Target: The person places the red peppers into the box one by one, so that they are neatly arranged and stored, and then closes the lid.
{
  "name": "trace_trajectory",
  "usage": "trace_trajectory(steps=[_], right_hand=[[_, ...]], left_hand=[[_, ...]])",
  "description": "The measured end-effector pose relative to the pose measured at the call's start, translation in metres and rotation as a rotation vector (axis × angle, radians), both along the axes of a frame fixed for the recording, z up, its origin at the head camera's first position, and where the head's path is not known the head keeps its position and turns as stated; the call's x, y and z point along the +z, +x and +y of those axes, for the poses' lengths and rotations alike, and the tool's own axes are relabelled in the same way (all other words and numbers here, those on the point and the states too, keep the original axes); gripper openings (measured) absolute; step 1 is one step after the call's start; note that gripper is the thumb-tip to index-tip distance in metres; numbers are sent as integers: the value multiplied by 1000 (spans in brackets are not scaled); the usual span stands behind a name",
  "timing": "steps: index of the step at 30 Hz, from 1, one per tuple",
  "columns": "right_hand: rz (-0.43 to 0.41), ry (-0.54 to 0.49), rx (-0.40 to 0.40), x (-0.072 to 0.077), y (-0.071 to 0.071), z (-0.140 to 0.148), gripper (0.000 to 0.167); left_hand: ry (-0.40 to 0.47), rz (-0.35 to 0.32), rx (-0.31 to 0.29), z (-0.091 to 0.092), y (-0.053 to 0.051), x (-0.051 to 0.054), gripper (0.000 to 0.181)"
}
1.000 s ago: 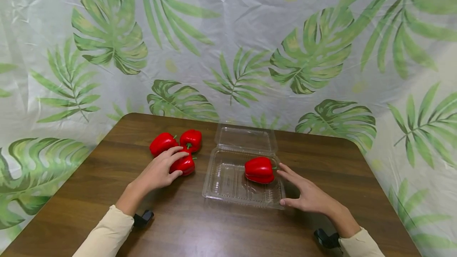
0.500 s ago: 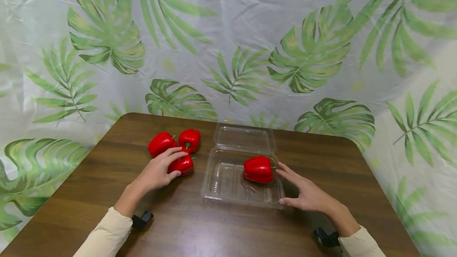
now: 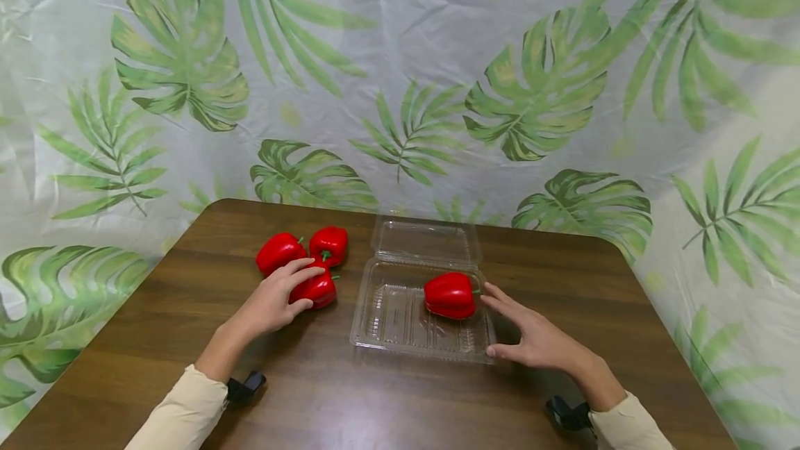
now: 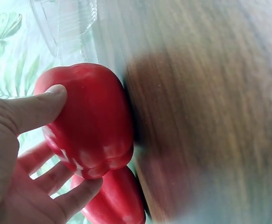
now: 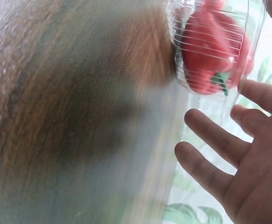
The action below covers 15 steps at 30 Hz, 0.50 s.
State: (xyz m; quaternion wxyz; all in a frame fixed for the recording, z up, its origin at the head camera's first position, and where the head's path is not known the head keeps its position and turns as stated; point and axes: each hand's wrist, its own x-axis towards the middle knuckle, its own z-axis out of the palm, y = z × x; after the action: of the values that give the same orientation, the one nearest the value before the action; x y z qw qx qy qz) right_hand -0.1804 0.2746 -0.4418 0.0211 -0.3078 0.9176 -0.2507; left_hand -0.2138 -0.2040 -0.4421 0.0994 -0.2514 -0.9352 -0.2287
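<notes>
My left hand (image 3: 269,303) lies round the nearest of three red bell peppers at the left, the front bell pepper (image 3: 319,290). In the left wrist view, the thumb presses one side of this pepper (image 4: 91,114) and the fingers reach round its other side. A clear plastic clamshell container (image 3: 390,318) sits with its lid (image 3: 426,240) folded back, and one bell pepper (image 3: 450,295) lies on its side in the base's right half. At the container's right edge, my right hand (image 3: 540,339) has its fingers spread; a fingertip touches or nearly touches the clear wall.
Two more bell peppers, the left one (image 3: 280,253) and the back one (image 3: 328,245), rest against or close to the held pepper. Everything stands on a brown wooden table (image 3: 400,408) with rounded far corners. A leaf-patterned cloth (image 3: 400,89) hangs behind it.
The head view has shifted slightly, so the whole scene sits a little further left. Both hands, the peppers and the container keep their places relative to each other.
</notes>
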Motion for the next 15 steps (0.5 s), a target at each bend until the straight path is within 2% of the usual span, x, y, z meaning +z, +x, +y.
trace_trajectory(steps=[6,15], right_hand=[[9,8,4,-2,2,-1,82],[-3,4,-1,2,1,-1,81]], left_hand=[[-9,28,-20,-2,3,0,57],[21,34,-6,4,13,13,56]])
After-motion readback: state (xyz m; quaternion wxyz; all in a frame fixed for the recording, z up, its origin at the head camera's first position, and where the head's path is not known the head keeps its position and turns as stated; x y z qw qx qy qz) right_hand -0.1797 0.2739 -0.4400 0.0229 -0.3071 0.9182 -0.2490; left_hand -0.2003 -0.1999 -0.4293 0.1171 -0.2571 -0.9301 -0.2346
